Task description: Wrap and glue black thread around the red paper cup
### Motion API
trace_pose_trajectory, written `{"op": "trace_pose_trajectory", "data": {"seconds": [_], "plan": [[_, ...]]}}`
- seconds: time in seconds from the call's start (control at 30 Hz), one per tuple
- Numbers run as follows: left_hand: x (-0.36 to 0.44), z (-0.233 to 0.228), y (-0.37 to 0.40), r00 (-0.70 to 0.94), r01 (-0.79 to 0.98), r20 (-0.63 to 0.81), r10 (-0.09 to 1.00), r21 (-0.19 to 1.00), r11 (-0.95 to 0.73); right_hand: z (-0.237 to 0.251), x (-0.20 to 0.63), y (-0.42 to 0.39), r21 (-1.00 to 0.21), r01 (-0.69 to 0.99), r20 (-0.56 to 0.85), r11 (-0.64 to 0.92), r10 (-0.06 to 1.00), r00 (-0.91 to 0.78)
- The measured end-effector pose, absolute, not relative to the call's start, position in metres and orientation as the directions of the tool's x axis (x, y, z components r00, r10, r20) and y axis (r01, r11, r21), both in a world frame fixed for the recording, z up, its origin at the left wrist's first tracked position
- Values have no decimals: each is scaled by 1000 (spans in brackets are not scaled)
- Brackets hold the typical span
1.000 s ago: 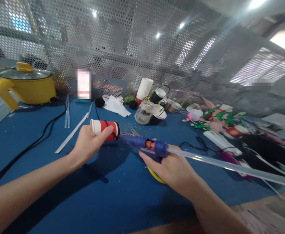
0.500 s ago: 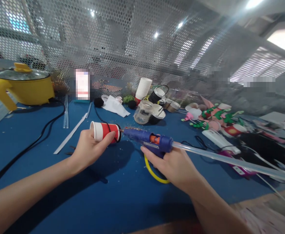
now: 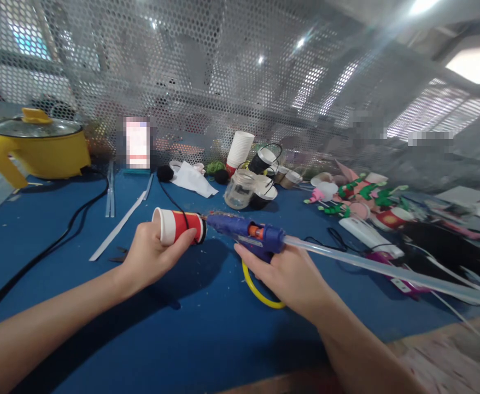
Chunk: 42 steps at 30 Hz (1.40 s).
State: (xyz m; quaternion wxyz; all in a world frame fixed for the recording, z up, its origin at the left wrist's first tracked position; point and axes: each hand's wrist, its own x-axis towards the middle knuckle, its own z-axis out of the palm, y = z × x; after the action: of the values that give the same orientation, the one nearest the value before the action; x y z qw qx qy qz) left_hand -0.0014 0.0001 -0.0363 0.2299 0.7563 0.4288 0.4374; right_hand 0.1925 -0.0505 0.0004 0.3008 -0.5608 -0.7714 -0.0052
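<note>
Bare blue table (image 3: pixel 207 339) is seen at 6 o'clock. A red cup (image 3: pixel 179 226) is gripped sideways by the left hand (image 3: pixel 152 257); a glue gun (image 3: pixel 246 234) is clasped by the right hand (image 3: pixel 289 279), nozzle at the cup's base.

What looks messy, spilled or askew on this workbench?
Small crumbs are scattered over the blue table, thickest near the glue gun tip. A clear jar lies tipped beside the stacked white cups. Craft pieces sit in a heap on the right.

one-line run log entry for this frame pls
left hand: holds red-and-white paper cup sideways | right hand: grips blue glue gun, nozzle at cup base | surface: blue table
</note>
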Motion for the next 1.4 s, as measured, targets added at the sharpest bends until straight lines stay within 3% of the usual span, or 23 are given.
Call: {"op": "trace_pose_trajectory", "data": {"seconds": [0.37, 0.67, 0.87, 0.97, 1.1, 1.23, 1.4], "plan": [[5, -19, 2, 83, 292, 192, 978, 934, -208, -5, 191, -56, -447, 836, 408, 319, 904, -126], [9, -5, 0, 1, 245, -4, 1000, 970, 4, -13, 193, -56, -409, 851, 358, 329, 916, -182], [9, -1, 0, -26, 263, -50, 998, 963, 56, -20, 194, -57, -393, 861, 352, 324, 917, -185], [9, -2, 0, -21, 261, -38, 999, 964, 42, -16, 192, -57, -459, 831, 319, 316, 931, -178], [6, -4, 0, -13, 265, -10, 1000, 964, 13, -5, 193, -55, -602, 775, 216, 190, 974, -71], [5, -5, 2, -32, 257, -11, 999, 966, 19, 0, 201, -48, -836, 544, 34, 67, 997, -70], [5, -7, 4, -85, 231, -13, 996, 972, 32, -1, 213, -22, -974, 204, 109, 94, 992, 64]]}}
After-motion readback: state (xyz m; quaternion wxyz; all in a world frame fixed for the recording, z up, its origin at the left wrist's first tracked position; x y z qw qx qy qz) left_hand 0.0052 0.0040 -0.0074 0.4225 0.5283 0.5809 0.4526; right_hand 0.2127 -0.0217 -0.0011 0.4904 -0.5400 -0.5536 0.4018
